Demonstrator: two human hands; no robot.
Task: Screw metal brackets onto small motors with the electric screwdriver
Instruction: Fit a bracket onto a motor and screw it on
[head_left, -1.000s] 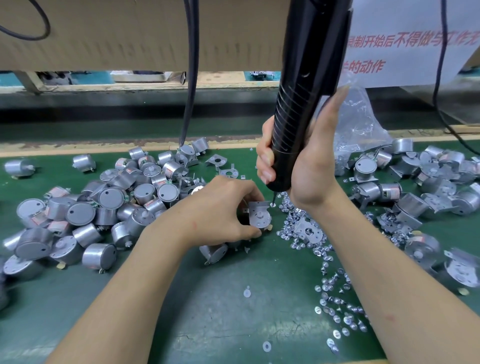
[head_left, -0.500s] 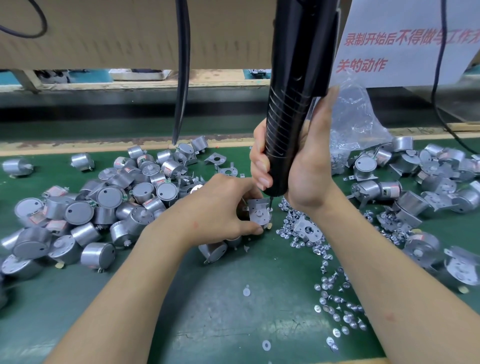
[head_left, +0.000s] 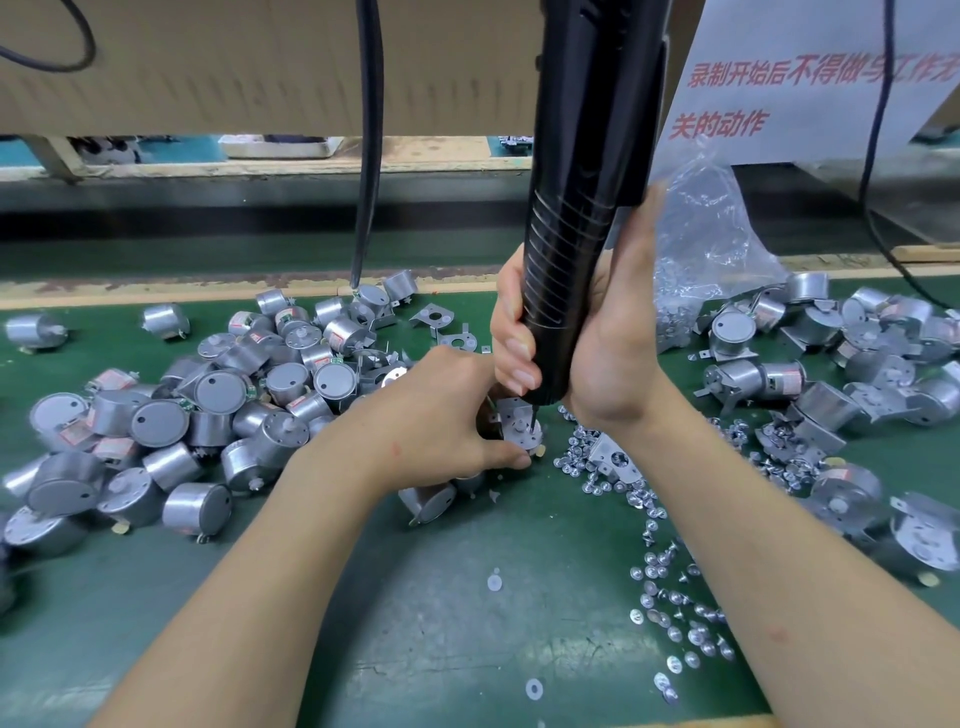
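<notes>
My left hand (head_left: 441, 415) grips a small silver motor with a metal bracket (head_left: 517, 428) on it, holding it down on the green mat. My right hand (head_left: 597, 353) is wrapped around the black electric screwdriver (head_left: 576, 208), which stands nearly upright. Its bit tip touches the bracket's right side at about the motor's top face. Most of the held motor is hidden behind my left fingers.
A pile of bare motors (head_left: 208, 415) lies at the left. Motors with brackets (head_left: 831, 384) lie at the right. Loose screws (head_left: 670, 582) spread across the green mat (head_left: 441, 623) under my right forearm. Loose brackets (head_left: 434, 319) and a plastic bag (head_left: 711, 234) lie behind.
The screwdriver has come down and tilted more upright, its bit now on the bracket. My left hand has kept the motor in the same place.
</notes>
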